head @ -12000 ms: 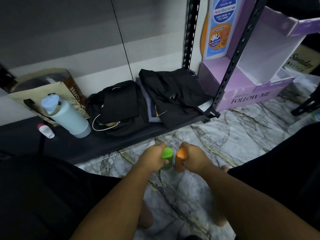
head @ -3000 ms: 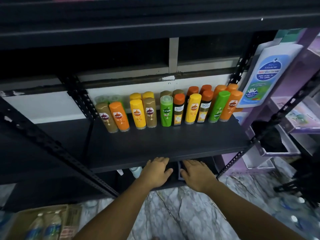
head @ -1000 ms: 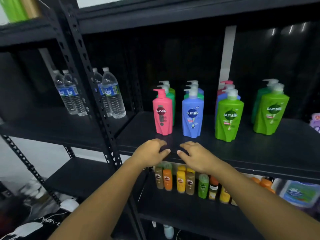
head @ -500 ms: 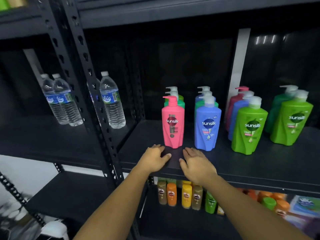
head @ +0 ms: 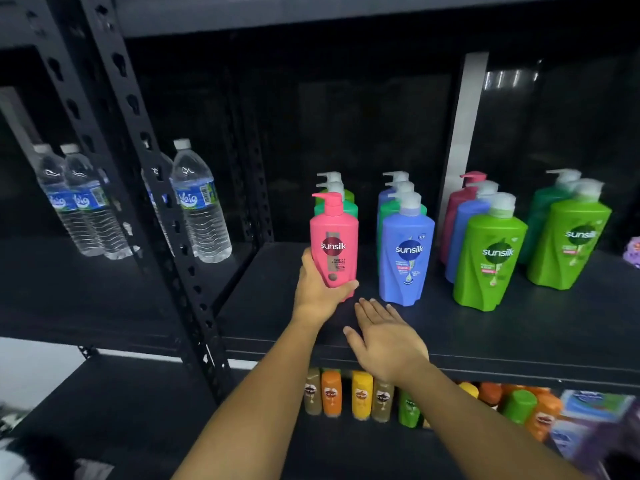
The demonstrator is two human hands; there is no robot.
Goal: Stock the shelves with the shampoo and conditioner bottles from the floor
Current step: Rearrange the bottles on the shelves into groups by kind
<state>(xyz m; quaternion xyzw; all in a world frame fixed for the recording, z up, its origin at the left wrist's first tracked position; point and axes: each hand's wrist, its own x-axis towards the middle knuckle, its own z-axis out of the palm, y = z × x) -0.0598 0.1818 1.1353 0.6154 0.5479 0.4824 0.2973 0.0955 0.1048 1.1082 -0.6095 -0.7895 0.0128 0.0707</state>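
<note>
Leftmost, clear water bottles (head: 202, 202) stand in the neighbouring bay. Next, left hand (head: 318, 292) grips the pink Sunsilk pump bottle (head: 334, 237) low on its body, fingers (head: 307, 263) curled round it, at the front of the middle shelf (head: 519, 334); whether its base touches, cannot tell. Right hand (head: 386, 337) hovers palm-down just beside, its fingers straight, close together. Blue pump bottle (head: 407, 251) and green pump bottles (head: 490, 258) stand upright further right.

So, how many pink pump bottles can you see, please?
2: front pink bottle, gripped by the left hand, leftmost row; rear pink bottle, back of the third row. Others may be hidden.
</note>
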